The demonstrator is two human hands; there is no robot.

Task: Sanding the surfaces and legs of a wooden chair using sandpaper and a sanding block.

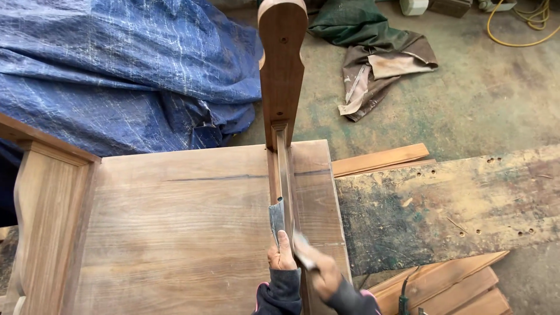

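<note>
A flat grey metal scraper [276, 219] stands in the groove of a narrow wooden rail [282, 169] that runs across a wide wooden panel [181, 233]. My left hand [281, 255] grips the scraper's lower end, with the thumb pressed up against the blade. Just to its right, my right hand [324, 274] is closed on a pale flat piece [304, 249] that is blurred by motion; I cannot tell whether it belongs to the scraper. Both wrists wear dark sleeves with pink cuffs. A shaped wooden post [283, 58] continues the rail away from me.
A blue tarp [128, 70] lies bunched at the upper left. Green and brown cloths [373, 52] lie on the concrete floor, with a yellow cable [519, 29] at the top right. A stained plank with holes [449, 204] and stacked wooden slats [449, 286] are on the right.
</note>
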